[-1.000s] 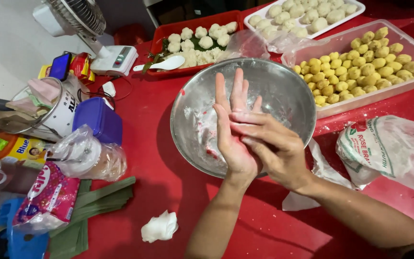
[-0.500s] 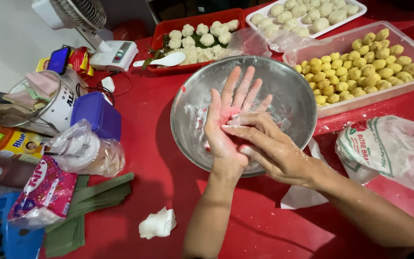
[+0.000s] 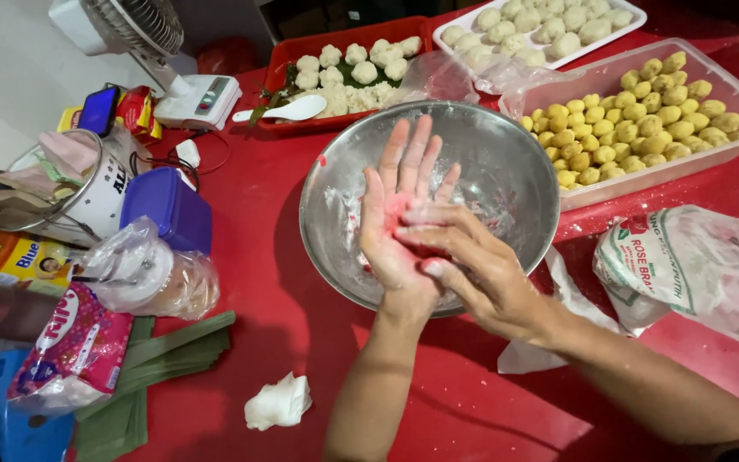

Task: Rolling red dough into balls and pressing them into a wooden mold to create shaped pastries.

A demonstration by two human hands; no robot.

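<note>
Pink dough (image 3: 404, 216) lies smeared flat on the upturned palm of the left hand (image 3: 399, 218), which is spread open with its fingers straight, held over the steel bowl (image 3: 506, 162) on the red table (image 3: 258, 282). The right hand (image 3: 472, 265) lies across the left from the side, its fingers loosely curled and its fingertips pressing on the dough at the heel of the palm; it grips nothing. The bowl's inner wall is dusted with white flour. Just beyond the bowl sits a clear tub of yellow balls (image 3: 635, 120), with a white tray of pale balls (image 3: 549, 21) behind it and a red tray of white dumplings (image 3: 352, 68) to the left, a white spoon (image 3: 288, 109) resting at its edge. A plastic flour bag (image 3: 694, 265) lies to the right of the bowl. To the left stand a blue box (image 3: 168, 205) and a small fan (image 3: 156, 43), while folded green leaves (image 3: 156, 368) and a crumpled white tissue (image 3: 277, 402) lie nearer the person.
</note>
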